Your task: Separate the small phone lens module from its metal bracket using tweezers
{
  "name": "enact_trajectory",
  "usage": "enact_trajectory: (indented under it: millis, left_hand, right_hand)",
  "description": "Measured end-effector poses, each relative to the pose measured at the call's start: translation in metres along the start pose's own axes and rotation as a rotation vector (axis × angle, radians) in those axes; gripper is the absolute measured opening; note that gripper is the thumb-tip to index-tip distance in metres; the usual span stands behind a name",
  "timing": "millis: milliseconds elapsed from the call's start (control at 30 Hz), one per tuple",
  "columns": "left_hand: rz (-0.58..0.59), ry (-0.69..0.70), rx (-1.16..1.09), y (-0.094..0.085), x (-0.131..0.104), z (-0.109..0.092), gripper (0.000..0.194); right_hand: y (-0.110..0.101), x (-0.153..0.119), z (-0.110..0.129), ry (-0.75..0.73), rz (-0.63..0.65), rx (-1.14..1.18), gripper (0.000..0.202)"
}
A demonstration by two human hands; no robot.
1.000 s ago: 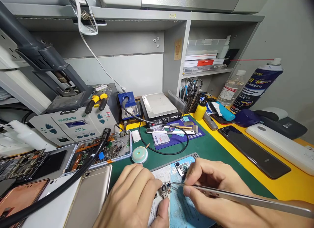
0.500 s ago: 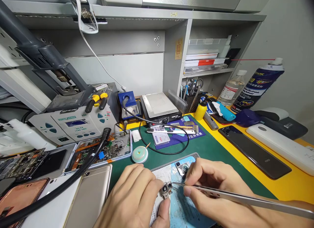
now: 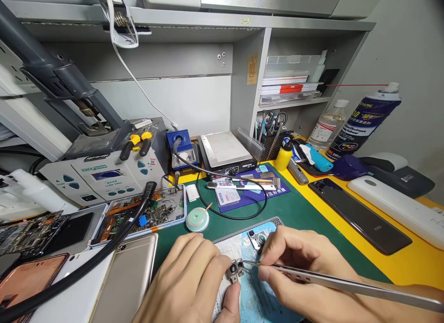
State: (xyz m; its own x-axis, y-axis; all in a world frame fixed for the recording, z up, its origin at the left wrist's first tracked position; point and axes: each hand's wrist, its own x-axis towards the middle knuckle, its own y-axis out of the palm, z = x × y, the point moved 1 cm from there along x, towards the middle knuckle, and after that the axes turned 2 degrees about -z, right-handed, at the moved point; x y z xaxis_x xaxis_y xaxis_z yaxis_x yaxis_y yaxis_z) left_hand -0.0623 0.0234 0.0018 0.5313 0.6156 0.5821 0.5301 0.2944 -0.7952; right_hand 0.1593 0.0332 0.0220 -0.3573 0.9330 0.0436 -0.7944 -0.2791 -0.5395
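Camera module [image 3: 235, 270] is at the near middle, above the pale side of my work pad [image 3: 258, 302]. Going from the left, a black hose [image 3: 130, 228] crosses over a parts tray [image 3: 138, 233], and a gold phone [image 3: 128, 276] lies just beside my left hand [image 3: 194, 276]. That hand's grip is closed on the module, thumb on the near side and fingers on the left. A round pale-green tin [image 3: 197, 219] sits farther back on the green mat [image 3: 301, 209]. My right hand [image 3: 305, 260] clasps metal tweezers [image 3: 333, 280], tips at the module's right edge; whether they touch it, I can't tell. Just beyond them, a lens plate [image 3: 257, 239] rests on the pad's blue side. At right, a dark phone [image 3: 360, 216] lies on the yellow tabletop [image 3: 412, 276].
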Motion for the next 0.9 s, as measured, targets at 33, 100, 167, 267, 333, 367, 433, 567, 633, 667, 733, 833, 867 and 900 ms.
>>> enact_trajectory:
  millis: [33,100,167,267,333,367,433,567,633,667,733,833,867,900]
  left_hand:
    - [-0.001,0.000,0.001,0.0000,0.0000,0.0001,0.019]
    - [-0.003,0.005,0.003,0.0000,0.0001,0.0002,0.019]
    - [-0.005,0.007,0.003,0.0001,0.0001,0.0001,0.019]
    - [-0.005,0.007,0.002,0.0001,0.0001,-0.0004,0.019]
    - [0.001,0.001,0.001,0.0001,0.0000,-0.0008,0.019]
    - [0.006,0.001,-0.001,0.0000,-0.0001,-0.0010,0.019]
    - [0.007,-0.003,-0.010,-0.0006,-0.0001,-0.0012,0.018]
    - [0.007,0.002,-0.010,-0.0019,0.0007,-0.0014,0.017]
    - [0.005,0.002,-0.008,-0.0022,0.0014,-0.0016,0.016]
    - [0.005,-0.003,-0.007,-0.0024,0.0016,-0.0016,0.016]
    - [0.007,-0.005,-0.001,-0.0027,0.0016,-0.0017,0.016]
    - [0.010,-0.007,0.019,-0.0035,0.0009,-0.0016,0.016]
    - [0.010,-0.007,0.020,-0.0037,0.0005,-0.0016,0.015]
    - [0.012,-0.009,0.018,-0.0038,0.0002,-0.0016,0.015]
  right_hand:
    - [-0.0003,-0.0007,0.0001,-0.002,-0.002,-0.002,0.016]
    - [-0.0007,-0.0013,0.0006,0.003,0.003,0.002,0.017]
    - [-0.0009,-0.0004,0.0022,0.014,0.021,0.016,0.017]
    - [-0.0012,0.0031,0.0057,0.042,0.042,0.030,0.016]
    - [-0.0012,0.0047,0.0069,0.047,0.044,0.045,0.017]
    - [-0.0011,0.0048,0.0066,0.049,0.043,0.048,0.017]
    - [-0.0009,0.0037,0.0050,0.034,0.032,0.030,0.015]
    - [-0.0004,0.0005,0.0016,0.017,0.030,0.007,0.016]
    - [-0.0008,0.0006,0.0023,0.014,0.025,0.000,0.017]
    - [-0.0011,0.0011,0.0031,0.011,0.018,-0.005,0.018]
    - [-0.0017,0.0026,0.0048,0.010,0.011,-0.010,0.017]
    - [-0.0012,0.0042,0.0044,0.026,0.040,0.042,0.017]
    - [-0.0004,0.0042,0.0031,0.030,0.051,0.064,0.017]
    - [0.0005,0.0038,0.0012,0.035,0.058,0.081,0.017]
